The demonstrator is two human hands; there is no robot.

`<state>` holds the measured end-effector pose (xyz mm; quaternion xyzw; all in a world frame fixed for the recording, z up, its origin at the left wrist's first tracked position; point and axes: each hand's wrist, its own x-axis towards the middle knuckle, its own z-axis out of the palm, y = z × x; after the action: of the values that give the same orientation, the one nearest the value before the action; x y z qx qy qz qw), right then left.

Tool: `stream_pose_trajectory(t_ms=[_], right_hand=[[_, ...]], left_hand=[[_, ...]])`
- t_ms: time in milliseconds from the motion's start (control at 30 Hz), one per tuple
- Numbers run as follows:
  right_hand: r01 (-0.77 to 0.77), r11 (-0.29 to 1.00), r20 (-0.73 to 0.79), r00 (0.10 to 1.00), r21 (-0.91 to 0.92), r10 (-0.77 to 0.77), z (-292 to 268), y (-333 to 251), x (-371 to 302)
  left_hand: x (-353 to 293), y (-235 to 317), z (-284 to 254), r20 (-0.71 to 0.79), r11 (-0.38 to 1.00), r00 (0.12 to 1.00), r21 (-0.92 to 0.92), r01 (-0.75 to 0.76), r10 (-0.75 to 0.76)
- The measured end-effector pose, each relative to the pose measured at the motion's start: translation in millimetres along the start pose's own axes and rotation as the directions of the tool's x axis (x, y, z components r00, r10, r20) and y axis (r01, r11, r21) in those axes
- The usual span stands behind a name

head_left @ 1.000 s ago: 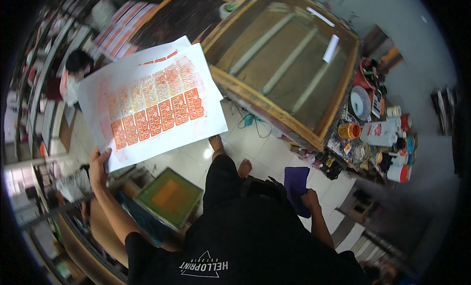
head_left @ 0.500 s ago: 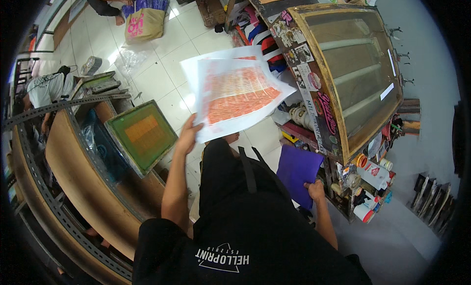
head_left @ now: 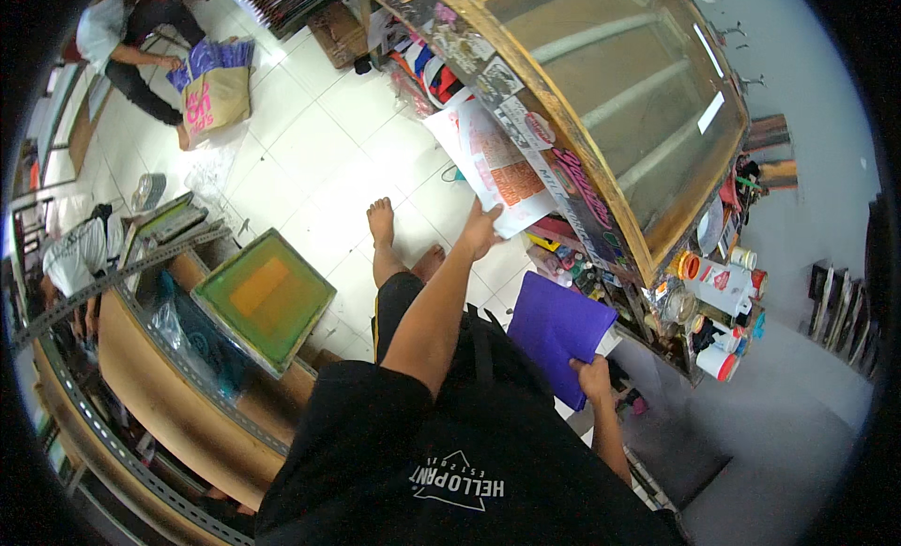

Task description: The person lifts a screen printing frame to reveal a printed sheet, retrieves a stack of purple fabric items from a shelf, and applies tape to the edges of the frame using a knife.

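Observation:
My left hand [head_left: 481,229] grips the near edge of a large white sheet [head_left: 488,166] printed with orange-red blocks. The sheet's far part slides under the rim of a wooden-framed glass-topped table [head_left: 601,105]. My right hand [head_left: 593,377] holds a purple cloth [head_left: 558,325] by its lower corner, low beside the table's shelf. My bare feet [head_left: 380,220] stand on white floor tiles below the sheet.
A framed screen with a green and orange mesh [head_left: 263,297] lies on a curved wooden bench [head_left: 169,377] to my left. Jars and pots [head_left: 718,292] crowd the table's near end. A person [head_left: 127,39] crouches over bags at far left; another sits [head_left: 75,255] behind the bench.
My left hand has carried the printed sheet from my left side across to the right and down toward the glass-topped table. The purple cloth stays in my right hand.

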<state>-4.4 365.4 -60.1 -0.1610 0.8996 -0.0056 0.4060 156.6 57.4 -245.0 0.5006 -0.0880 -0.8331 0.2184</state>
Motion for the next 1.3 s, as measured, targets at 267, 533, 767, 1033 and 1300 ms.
stream_pose_trajectory(t_ms=[267, 533, 767, 1033, 1300], right_hand=[[0.161, 0.973, 0.083, 0.985, -0.168, -0.148, 13.9, 0.5, -19.2], [0.312, 0.945, 0.04, 0.95, -0.098, -0.309, 24.0, -47.8, 15.2], [0.422, 0.888, 0.03, 0.905, -0.182, -0.424, 15.1, -60.2, 17.7], [0.6, 0.738, 0.074, 0.788, -0.308, -0.611, -54.7, -131.5, -67.9], [0.635, 0.547, -0.18, 0.726, 0.546, -0.664, -185.4, -179.2, -137.0]], left_hand=[[21.9, -70.7, -91.5, 0.113, 0.581, 0.991, 0.812, -0.053, -0.068], [-52.0, 26.6, -180.7, -0.003, 0.92, 0.998, 0.387, 0.052, -0.055], [-119.8, 77.0, -186.5, -0.067, 0.948, 0.993, 0.311, -0.071, 0.097], [-117.7, 67.0, -150.8, 0.024, 0.887, 1.0, 0.462, -0.021, 0.011], [-181.4, 163.4, -39.7, 0.474, 0.926, 0.87, 0.251, -0.283, 0.138]])
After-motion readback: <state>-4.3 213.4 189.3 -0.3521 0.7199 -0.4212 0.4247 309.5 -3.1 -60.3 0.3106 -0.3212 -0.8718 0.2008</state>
